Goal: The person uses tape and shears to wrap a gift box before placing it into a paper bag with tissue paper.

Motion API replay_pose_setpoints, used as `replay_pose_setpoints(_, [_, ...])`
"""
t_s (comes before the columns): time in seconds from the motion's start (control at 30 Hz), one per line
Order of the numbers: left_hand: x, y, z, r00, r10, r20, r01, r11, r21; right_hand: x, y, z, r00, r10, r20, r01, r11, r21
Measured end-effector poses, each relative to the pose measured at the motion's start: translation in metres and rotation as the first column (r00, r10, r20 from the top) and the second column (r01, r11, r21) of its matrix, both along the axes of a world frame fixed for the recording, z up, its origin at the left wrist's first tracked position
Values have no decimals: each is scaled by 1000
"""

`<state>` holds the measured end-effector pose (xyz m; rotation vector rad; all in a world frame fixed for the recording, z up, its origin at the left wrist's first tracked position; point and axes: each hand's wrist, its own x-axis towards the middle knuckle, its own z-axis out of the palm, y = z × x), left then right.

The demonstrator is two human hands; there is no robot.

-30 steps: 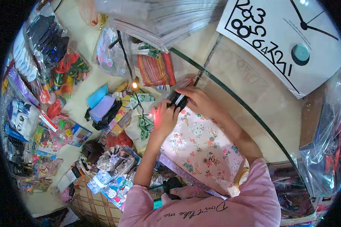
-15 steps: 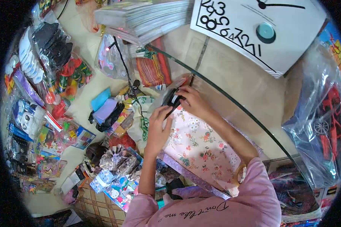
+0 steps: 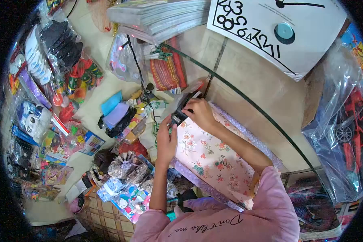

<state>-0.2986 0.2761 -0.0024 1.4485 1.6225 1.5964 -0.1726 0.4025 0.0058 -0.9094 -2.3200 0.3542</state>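
beyond the floral-print panel (image 3: 213, 161), off to its right, a big white clock-face panel (image 3: 254, 14) spreads out, set far enough off, i'd say, to leave my elbows free. the floral-print panel itself lies slantwise in front of me, under my right forearm, handy as a surface to work over. right of it sits a red spoked-wheel toy (image 3: 353, 133) in clear plastic, probably bagged to keep its parts together. past its far end is a stack of thin books or magazines (image 3: 165, 20), edges lined up, likely for tidiness. nearer that far end lies a striped cloth (image 3: 168, 72), seemingly folded to save room.

my right hand (image 3: 199, 115) reaches over the panel's far end, thumb and fingers pinching a glossy black item (image 3: 179, 117); the grip looks fine rather than full, as suits something narrow. my left hand (image 3: 165, 139), at the panel's left edge, has its fingertips by the item's near end, perhaps to steady it; whether they press on it i can't tell. the black item, smallest of all, sits between my hands at the panel's far left corner.
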Motion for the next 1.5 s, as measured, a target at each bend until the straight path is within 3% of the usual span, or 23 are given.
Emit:
replay_pose_setpoints(0.13, [-6, 5, -11, 997, -18, -79, 20, 1000, 24, -1, -3, -6, 985, 138, 106, -143, 989, 37])
replay_pose_setpoints(0.3, [-8, 10, -19, 993, -10, -117, 17, 998, 63, 2, -19, -6, 945, 119, 305, -131, 991, 17])
replay_pose_setpoints(0.4, [-4, 6, -8, 998, -53, 20, 53, 999, -1, 3, -27, -2, 928, 102, 359, -113, 994, 8])
replay_pose_setpoints(0.43, [-4, 6, -9, 999, -39, -29, 40, 999, 22, 3, -29, -1, 925, 103, 367, -110, 994, -3])
replay_pose_setpoints(0.5, [-6, 8, -12, 992, -6, -127, 15, 997, 72, 2, -29, -7, 936, 88, 341, -102, 995, 22])
replay_pose_setpoints(0.63, [-8, 7, -16, 993, -14, -120, 20, 998, 54, -2, -34, -4, 965, 47, 258, -60, 997, 41])
replay_pose_setpoints(0.73, [-8, 6, -16, 997, -38, -73, 42, 998, 43, -4, -37, 12, 970, 111, 214, -71, 980, -184])
replay_pose_setpoints(0.93, [-4, 0, -3, 979, -5, -204, 21, 997, 75, 1, -57, 26, 995, 82, 56, -82, 997, -6])
replay_pose_setpoints(1.1, [23, -15, 21, 952, 58, -301, -10, 987, 159, 42, -84, 63, 987, 139, 80, -141, 990, 19])
replay_pose_setpoints(1.23, [71, -44, 53, 970, -93, -225, 139, 970, 200, 103, -113, 103, 969, 135, 207, -103, 982, -159])
replay_pose_setpoints(1.27, [86, -53, 58, 968, -128, -214, 174, 961, 215, 120, -122, 110, 969, 128, 210, -118, 991, -63])
replay_pose_setpoints(1.37, [126, -81, 67, 918, -350, -187, 387, 894, 228, 172, -153, 125, 975, 100, 196, -82, 992, -99])
replay_pose_setpoints(1.5, [174, -114, 63, 857, -478, -193, 513, 829, 223, 237, -191, 124, 970, 36, 241, -2, 990, -141])
